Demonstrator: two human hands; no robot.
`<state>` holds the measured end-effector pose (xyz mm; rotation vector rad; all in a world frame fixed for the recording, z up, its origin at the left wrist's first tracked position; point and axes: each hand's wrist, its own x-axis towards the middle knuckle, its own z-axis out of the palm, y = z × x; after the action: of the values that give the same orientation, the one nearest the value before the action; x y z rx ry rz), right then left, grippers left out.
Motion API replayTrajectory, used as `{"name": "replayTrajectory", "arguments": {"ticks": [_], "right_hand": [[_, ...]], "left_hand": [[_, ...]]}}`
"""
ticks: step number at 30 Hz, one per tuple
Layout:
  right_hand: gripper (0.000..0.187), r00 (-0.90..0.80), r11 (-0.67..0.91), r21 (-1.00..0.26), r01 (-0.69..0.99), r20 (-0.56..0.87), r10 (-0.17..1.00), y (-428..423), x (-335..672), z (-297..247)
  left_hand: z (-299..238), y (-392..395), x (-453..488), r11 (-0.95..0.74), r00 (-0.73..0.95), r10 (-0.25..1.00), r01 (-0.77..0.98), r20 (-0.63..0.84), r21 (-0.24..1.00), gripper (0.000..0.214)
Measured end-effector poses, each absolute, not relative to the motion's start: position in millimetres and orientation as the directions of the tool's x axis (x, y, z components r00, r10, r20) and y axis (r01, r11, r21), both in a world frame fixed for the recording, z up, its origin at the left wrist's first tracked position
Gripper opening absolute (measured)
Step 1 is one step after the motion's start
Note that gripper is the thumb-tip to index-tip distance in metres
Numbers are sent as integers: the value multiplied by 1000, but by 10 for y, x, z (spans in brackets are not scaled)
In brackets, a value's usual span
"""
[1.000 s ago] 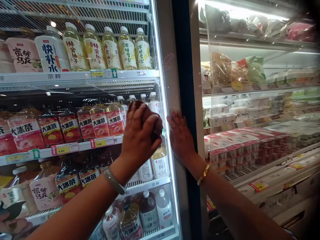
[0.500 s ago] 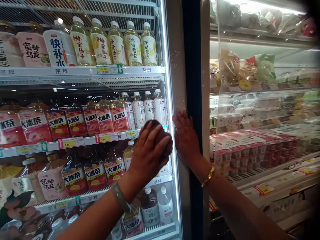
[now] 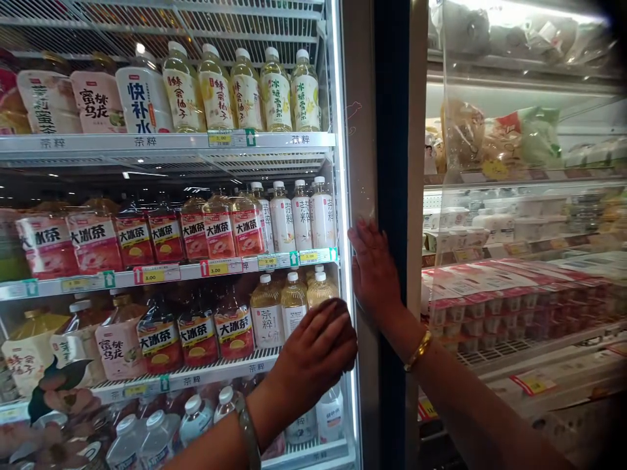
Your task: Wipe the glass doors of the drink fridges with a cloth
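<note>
1. Down the pane since a second ago: my left hand [image 3: 318,346] and the cloth [image 3: 341,309] have dropped from the red-label shelf row to the row beneath it. My right hand has not left the frame.
2. Cloth: dark and wadded, mostly hidden under my fingers. It is pressed on the glass door [image 3: 337,163] near its right edge, lower-middle height.
3. Left hand: curled over the cloth, clamping it to the glass. Green bangle [image 3: 247,424] at the wrist.
4. Right hand [image 3: 375,274]: flat, fingers spread and pointing up, palm on the silver door frame [image 3: 362,130] just beside the pane. It holds nothing. Gold bracelet [image 3: 418,349].
5. Progress, my judgement: the right-edge strip looks wiped from mid height down to here. The bottom stretch by the water bottles [image 3: 147,431] is not yet reached. Smears and reflections look alike, so I cannot judge the rest of the pane.
6. Behind the glass: tea bottles [image 3: 218,228] on shelves, with price tags [image 3: 215,267]. Right of the frame: cup packs [image 3: 470,307] in an open chiller.
</note>
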<state>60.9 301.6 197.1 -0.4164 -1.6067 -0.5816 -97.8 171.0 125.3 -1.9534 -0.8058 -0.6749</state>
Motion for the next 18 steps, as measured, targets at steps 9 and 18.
{"name": "replayTrajectory", "arguments": {"ticks": [9,18], "right_hand": [[63,-114,799,142,584,989,-93,3076,614,1943],[66,-118,786,128,605,991,-70,3017,605,1967]], "left_hand": [[1982,1892,-805,-325,449,190,868,873,-375,53],[1289,1709,-954,-368,563,286,812,776,-453,45]]}}
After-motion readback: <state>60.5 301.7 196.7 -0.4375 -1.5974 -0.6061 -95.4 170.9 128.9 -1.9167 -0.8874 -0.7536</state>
